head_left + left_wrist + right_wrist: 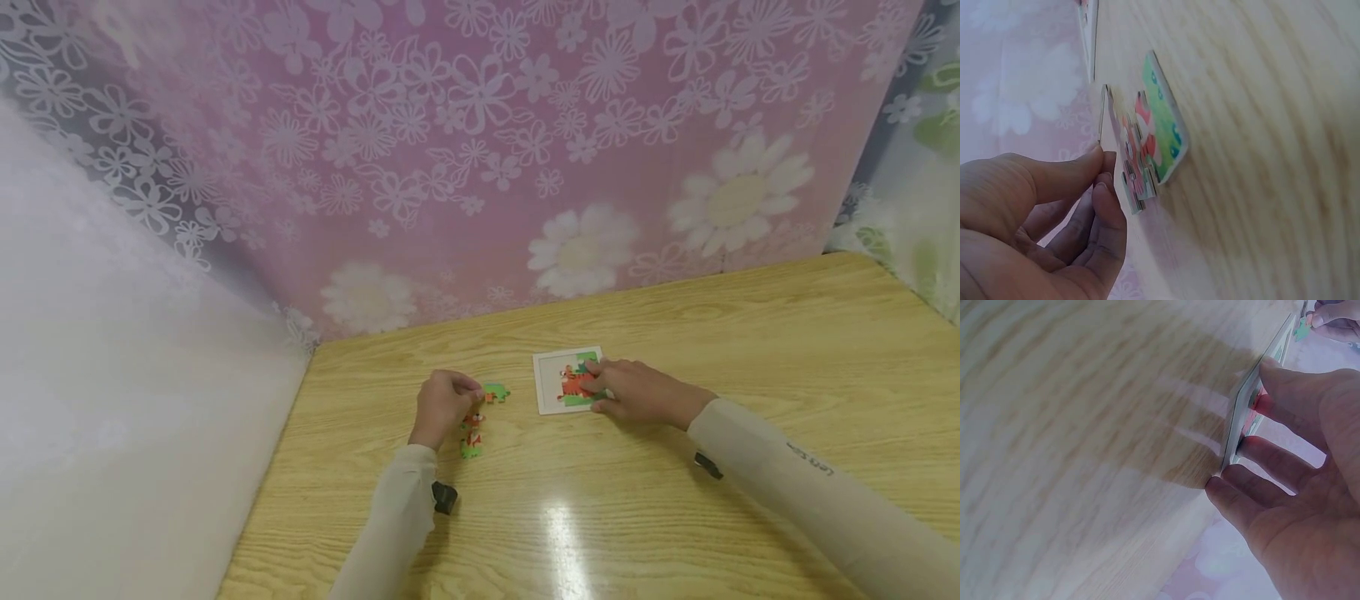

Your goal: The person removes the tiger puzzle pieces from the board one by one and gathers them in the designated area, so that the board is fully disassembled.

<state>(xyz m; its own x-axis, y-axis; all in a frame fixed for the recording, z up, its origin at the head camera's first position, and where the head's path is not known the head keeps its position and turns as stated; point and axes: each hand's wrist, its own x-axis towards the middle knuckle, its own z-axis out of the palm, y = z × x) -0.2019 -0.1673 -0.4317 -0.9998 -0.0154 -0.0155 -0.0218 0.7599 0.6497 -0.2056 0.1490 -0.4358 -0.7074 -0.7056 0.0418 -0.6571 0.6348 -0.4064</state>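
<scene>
My left hand [440, 408] pinches a green puzzle piece [495, 392] with some orange on it between thumb and fingertips. In the left wrist view that piece [1105, 115] shows nearly edge-on, close over the table. Just below it lie several loose puzzle pieces [472, 442], green, red and white, partly hidden by the hand. To the right is a square white puzzle board [550, 387], its right part filled with red and green pieces [576, 383]. My right hand [637, 393] rests over the board's right side, fingers spread, with the thumb [1282, 375] at its near edge.
The wood-grain table [645, 500] carries all of this. A pink flowered curtain [465, 183] hangs along its back edge, and a white surface [135, 400] rises on the left. Dark wrist cameras [445, 498] sit under both sleeves.
</scene>
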